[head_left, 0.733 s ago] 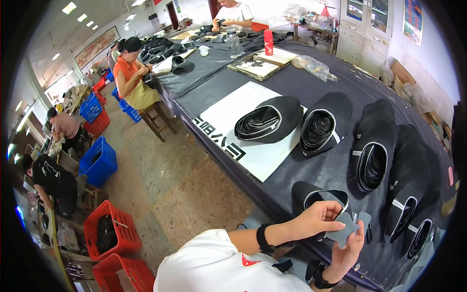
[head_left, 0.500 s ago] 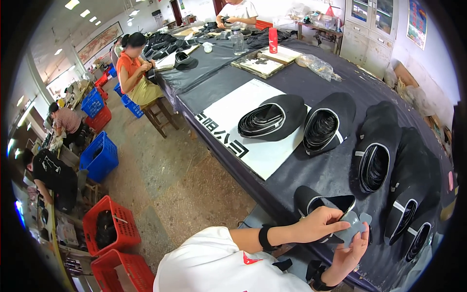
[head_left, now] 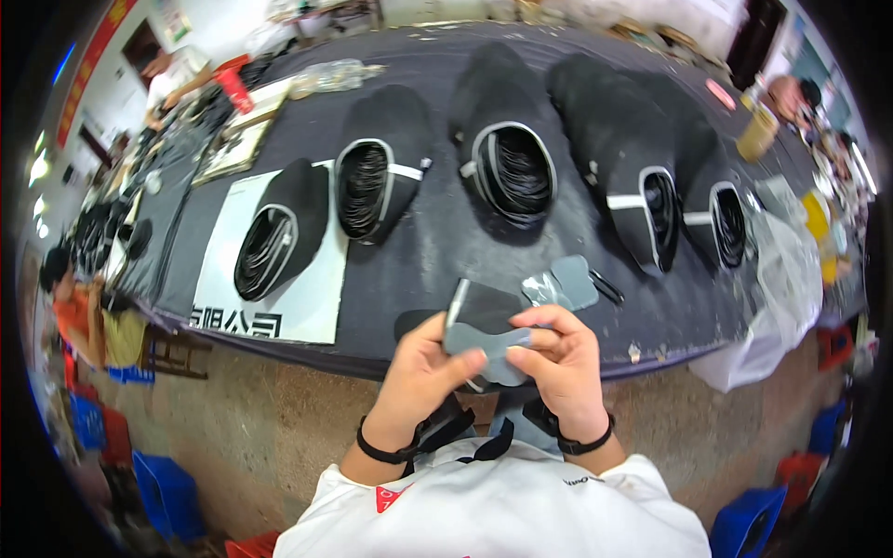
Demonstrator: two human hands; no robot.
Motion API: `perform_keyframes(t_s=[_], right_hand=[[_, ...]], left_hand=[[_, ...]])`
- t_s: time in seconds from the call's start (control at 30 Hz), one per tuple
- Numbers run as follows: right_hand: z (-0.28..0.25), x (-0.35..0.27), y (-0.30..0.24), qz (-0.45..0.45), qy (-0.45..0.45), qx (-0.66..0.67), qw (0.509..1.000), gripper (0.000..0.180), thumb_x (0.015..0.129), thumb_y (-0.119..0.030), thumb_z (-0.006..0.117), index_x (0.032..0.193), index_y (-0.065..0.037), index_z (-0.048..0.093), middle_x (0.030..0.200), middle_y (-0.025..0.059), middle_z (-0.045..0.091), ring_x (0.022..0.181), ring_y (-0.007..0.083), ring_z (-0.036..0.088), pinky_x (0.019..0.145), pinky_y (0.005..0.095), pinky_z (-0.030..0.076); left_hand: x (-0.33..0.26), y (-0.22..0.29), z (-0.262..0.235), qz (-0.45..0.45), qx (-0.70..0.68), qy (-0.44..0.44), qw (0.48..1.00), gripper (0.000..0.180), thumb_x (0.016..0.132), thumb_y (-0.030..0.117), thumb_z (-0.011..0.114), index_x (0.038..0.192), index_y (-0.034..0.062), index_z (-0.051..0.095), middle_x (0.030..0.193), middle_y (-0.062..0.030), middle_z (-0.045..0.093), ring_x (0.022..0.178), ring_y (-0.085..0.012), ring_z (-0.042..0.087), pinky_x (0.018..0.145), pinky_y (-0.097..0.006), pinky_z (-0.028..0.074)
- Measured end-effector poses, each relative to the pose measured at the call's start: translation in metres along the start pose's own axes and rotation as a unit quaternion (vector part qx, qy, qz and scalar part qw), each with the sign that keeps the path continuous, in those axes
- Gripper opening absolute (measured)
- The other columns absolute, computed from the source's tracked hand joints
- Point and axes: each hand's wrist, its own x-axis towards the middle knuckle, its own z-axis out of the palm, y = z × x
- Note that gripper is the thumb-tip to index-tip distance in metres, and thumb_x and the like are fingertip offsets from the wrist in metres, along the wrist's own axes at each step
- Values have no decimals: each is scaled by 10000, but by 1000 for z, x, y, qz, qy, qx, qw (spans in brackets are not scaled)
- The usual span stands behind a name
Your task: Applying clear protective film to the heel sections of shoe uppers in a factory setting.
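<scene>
The person's left hand [head_left: 409, 372] is pinching one end of a thin gray piece [head_left: 486, 346], and the right hand [head_left: 569, 367] is pinching the other end. The fingers [head_left: 558, 321] are bending in close, so the gray piece is sitting between the two hands. A black cloth piece [head_left: 490, 303] with a white edge is showing just past the fingers; it is hard to tell if they are touching it. A flat gray shape [head_left: 574, 283] is lying on the dark table [head_left: 419, 265], just past the right fingertips. A thin black stick [head_left: 607, 286] is lying beside that shape, on its right. Farther past the fingers, a big black stack [head_left: 502, 98] with a white rim is lying straight ahead. Two more stacks are lying to the left of the fingers and two to the right. A white board [head_left: 321, 312] is lying under the leftmost stack [head_left: 302, 205]. A clear plastic bag [head_left: 786, 279] is drooping over the table's edge, well to the right of the fingers.
</scene>
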Motion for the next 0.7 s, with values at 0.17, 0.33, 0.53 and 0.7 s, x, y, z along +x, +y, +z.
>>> perform_keyframes(t_s=[0.17,0.33,0.53,0.7], right_hand=[[-3,7,-3,-13,2,37,999,158,781,26,611,917,-15,543,831,25,601,802,72,562,690,211,445],[-6,10,1,-6,17,12,1000,78,809,-38,612,858,-22,553,795,0,583,723,43,528,631,189,417],[4,7,9,-45,43,-48,997,91,835,-65,593,812,-27,515,742,-14,564,687,12,495,605,164,397],[4,11,7,-76,69,-54,993,96,858,-69,559,810,-24,489,746,7,584,681,37,525,613,187,429]], left_hand=[[2,-3,2,32,-41,31,998,351,787,7,623,1109,-64,503,1050,-109,584,951,-147,557,849,-270,430],[-3,-5,3,32,0,24,999,363,764,-21,634,1102,-65,507,1054,-112,585,960,-154,559,851,-279,435],[-5,-2,1,45,66,-3,997,365,749,-48,630,1093,-64,510,1052,-116,586,967,-154,557,853,-283,436],[-1,-8,1,32,-12,33,999,323,755,-35,625,1060,-49,521,1037,-124,591,963,-175,571,853,-302,447]])
